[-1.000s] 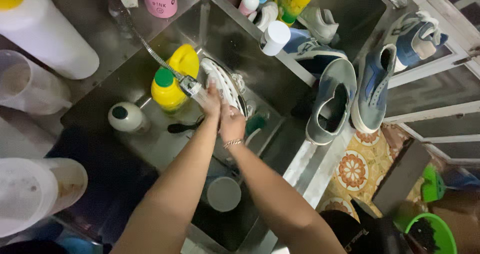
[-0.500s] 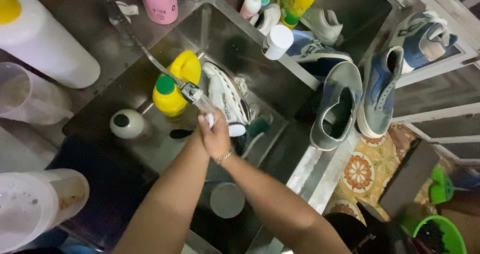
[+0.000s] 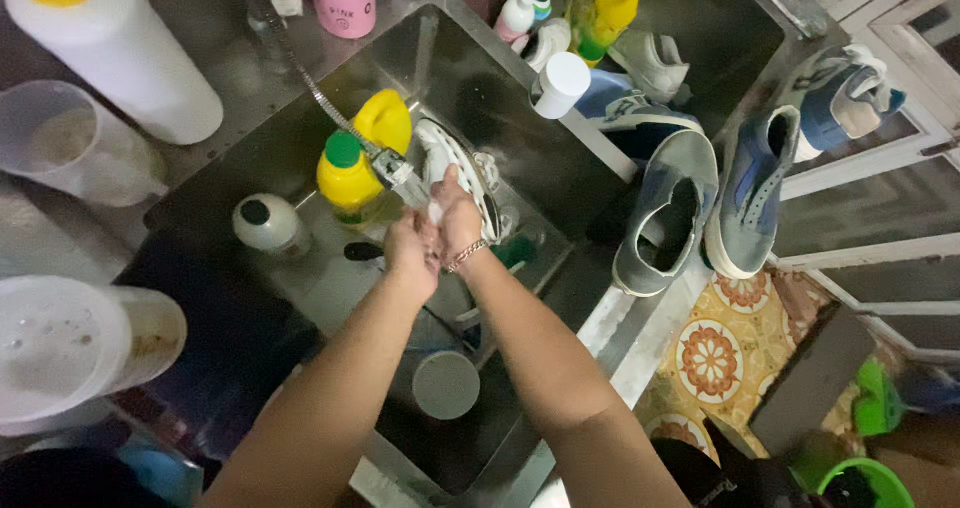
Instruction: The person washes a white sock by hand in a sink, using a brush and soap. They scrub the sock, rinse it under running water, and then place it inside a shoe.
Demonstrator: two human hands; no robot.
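Both hands over the sink [image 3: 470, 78], under the spray head [image 3: 392, 168] of the hose.

L hand [image 3: 412, 253] and R hand [image 3: 458, 218] are touching, pressed together around smth small and pale at the fingertips; can't tell what it is, prob. foam or a rag. R wrist has a bracelet.

Shoe [image 3: 462, 168]: white, lying on its side in the sink just beyond the fingers, touching or nearly touching the R hand.

Handling, my read: wet + soapy, so slippery. Upper is soft and collapses under squeeze; sole is stiff. Light even when soaked. Best hold is sole edge or heel, not the floppy tongue or laces.

Left of the grip: yellow bottle [image 3: 348, 173], green cap, just beside the spray head. Right, well apart: grey shoe [image 3: 665, 218] and blue shoe [image 3: 750, 198] propped on the sink edge.
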